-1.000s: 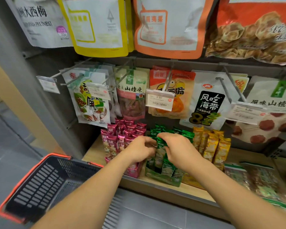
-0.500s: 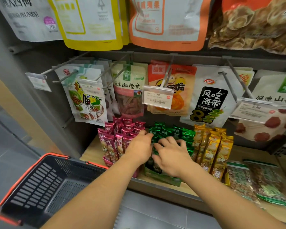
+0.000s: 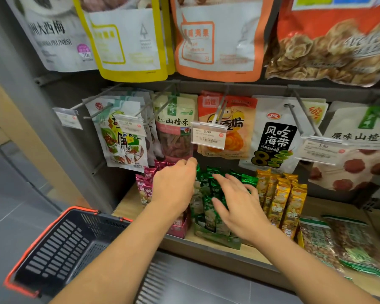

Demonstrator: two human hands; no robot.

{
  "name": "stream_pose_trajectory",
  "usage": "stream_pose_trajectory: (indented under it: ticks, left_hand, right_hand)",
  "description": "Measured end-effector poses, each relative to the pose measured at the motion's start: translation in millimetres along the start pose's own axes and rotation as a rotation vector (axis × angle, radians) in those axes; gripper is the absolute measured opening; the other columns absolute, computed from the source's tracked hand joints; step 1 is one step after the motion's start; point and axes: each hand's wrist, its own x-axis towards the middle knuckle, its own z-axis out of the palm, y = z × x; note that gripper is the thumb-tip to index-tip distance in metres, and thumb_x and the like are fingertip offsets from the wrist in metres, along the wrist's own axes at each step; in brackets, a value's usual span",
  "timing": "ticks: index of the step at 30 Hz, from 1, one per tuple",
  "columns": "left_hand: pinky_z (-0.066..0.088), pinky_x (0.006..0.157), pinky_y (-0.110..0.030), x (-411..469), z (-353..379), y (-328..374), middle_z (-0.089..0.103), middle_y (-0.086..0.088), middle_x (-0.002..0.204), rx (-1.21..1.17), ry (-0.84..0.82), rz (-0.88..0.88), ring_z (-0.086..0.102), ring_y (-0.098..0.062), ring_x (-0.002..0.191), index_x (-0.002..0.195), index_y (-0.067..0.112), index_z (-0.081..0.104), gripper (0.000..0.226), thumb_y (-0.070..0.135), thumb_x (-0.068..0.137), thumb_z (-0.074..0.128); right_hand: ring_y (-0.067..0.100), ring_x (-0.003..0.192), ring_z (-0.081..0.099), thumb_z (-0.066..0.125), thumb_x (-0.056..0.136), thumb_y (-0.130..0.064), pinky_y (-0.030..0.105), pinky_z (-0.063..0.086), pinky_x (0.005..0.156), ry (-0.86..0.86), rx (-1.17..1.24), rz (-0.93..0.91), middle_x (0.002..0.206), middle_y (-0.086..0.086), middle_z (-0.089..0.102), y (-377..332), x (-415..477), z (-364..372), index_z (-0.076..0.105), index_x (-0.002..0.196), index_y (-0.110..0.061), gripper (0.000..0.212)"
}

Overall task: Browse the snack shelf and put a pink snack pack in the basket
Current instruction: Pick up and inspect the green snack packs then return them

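Several pink snack packs (image 3: 143,187) stand upright in a pink display box (image 3: 178,227) at the left end of the lower shelf. My left hand (image 3: 174,186) lies over the tops of these pink packs, knuckles up and fingers bent down behind them; the fingertips are hidden. My right hand (image 3: 239,205) rests with spread, straight fingers on the green snack packs (image 3: 247,180) beside them. The black basket with an orange rim (image 3: 42,236) hangs at the lower left under my left forearm, and nothing shows inside it.
Yellow snack packs (image 3: 281,200) stand right of the green ones, and flat nut bags (image 3: 338,242) lie further right. Hanging pouches with price tags (image 3: 207,135) on metal hooks jut out just above my hands. A grey upright post (image 3: 59,137) borders the shelf on the left.
My left hand has moved up and back over the pink packs. My right hand has let go of the green pack it pinched and now lies flat with fingers spread.
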Motion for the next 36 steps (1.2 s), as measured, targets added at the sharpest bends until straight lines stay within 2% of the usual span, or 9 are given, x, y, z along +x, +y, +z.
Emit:
stream_pose_trajectory:
  ticks: [5,8,10,14,18,25,29,32,36]
  left_hand:
    - [0.036,0.045,-0.032,-18.9,-60.7,-15.9,0.063,0.0,0.072,-0.064,0.198,0.06,0.062,-0.03,0.062,0.089,0.016,0.051,0.017,0.008,0.08,0.063]
    - [0.038,0.044,-0.033,-28.1,-78.9,-18.2,0.056,0.003,0.061,-0.313,0.357,0.086,0.054,-0.025,0.054,0.081,0.017,0.053,0.011,0.014,0.08,0.063]
    - [0.04,0.052,-0.036,-31.2,-78.2,-13.2,0.056,0.004,0.061,-0.595,0.31,0.007,0.051,-0.018,0.056,0.078,0.022,0.053,0.011,0.018,0.084,0.061]
    - [0.047,0.052,-0.035,-30.1,-68.2,-3.0,0.057,0.005,0.056,-0.973,0.19,-0.178,0.05,-0.009,0.049,0.07,0.024,0.058,0.022,0.01,0.085,0.066]
    - [0.052,0.045,-0.027,-26.2,-67.6,-2.5,0.063,0.006,0.06,-1.326,0.03,-0.264,0.058,-0.01,0.048,0.077,0.02,0.065,0.018,0.007,0.089,0.064]
    - [0.05,0.051,-0.019,-20.1,-63.2,2.8,0.067,-0.006,0.072,-1.658,-0.161,-0.369,0.058,-0.01,0.056,0.085,0.011,0.072,0.008,0.017,0.086,0.066]
    - [0.047,0.048,-0.017,-17.8,-63.3,6.2,0.067,-0.002,0.067,-1.802,-0.171,-0.415,0.056,-0.008,0.053,0.067,0.016,0.075,0.008,0.021,0.072,0.071]
    - [0.043,0.044,-0.016,-17.4,-62.6,9.0,0.063,0.001,0.061,-1.84,-0.176,-0.505,0.052,-0.006,0.048,0.058,0.019,0.072,0.011,0.02,0.069,0.07]
    - [0.037,0.038,-0.015,-15.3,-56.1,6.8,0.058,0.003,0.056,-1.864,-0.144,-0.635,0.043,-0.004,0.041,0.052,0.018,0.07,0.037,0.009,0.087,0.063]
  right_hand:
    - [0.012,0.138,0.037,0.045,0.099,-0.046,0.044,0.03,0.113,-0.051,0.218,0.1,0.148,-0.009,0.043,-8.8,-11.2,-46.4,0.034,0.145,-0.032,0.05]
    - [-0.001,0.126,0.047,0.046,0.093,-0.052,0.014,0.039,0.1,-0.255,0.618,0.12,0.137,-0.014,0.052,-20.5,-27.7,-76.1,0.044,0.134,-0.038,0.044]
    - [-0.014,0.115,0.051,0.043,0.083,-0.06,0.001,0.039,0.087,-0.355,0.775,0.097,0.13,-0.021,0.055,-32.6,-44.9,-92.3,0.046,0.13,-0.041,0.051]
    - [-0.023,0.098,0.056,0.047,0.083,-0.05,0.0,0.042,0.076,-0.504,1.031,0.086,0.104,-0.046,0.06,-46.6,-78.5,-97.0,0.038,0.122,-0.048,0.041]
    - [0.018,0.077,0.07,0.058,0.078,-0.047,0.026,0.055,0.067,-0.417,1.253,0.219,0.084,0.003,0.074,-49.2,-93.9,-83.6,0.054,0.117,-0.034,0.041]
    - [0.014,0.067,0.067,0.056,0.084,-0.056,0.029,0.052,0.062,-0.264,1.248,0.244,0.075,-0.004,0.071,-39.9,-94.9,-75.2,0.063,0.104,-0.046,0.023]
    - [0.005,0.075,0.068,0.058,0.077,-0.07,0.027,0.049,0.068,-0.251,1.19,0.259,0.082,-0.013,0.071,-37.1,-96.0,-74.4,0.06,0.112,-0.047,0.042]
    - [0.0,0.078,0.068,0.055,0.078,-0.065,0.018,0.048,0.066,-0.248,1.164,0.254,0.089,-0.017,0.073,-37.8,-96.2,-75.4,0.059,0.104,-0.058,0.028]
    - [-0.005,0.084,0.068,0.053,0.078,-0.055,0.007,0.046,0.065,-0.24,1.141,0.223,0.097,-0.027,0.071,-42.8,-96.0,-81.4,0.061,0.097,-0.064,0.022]
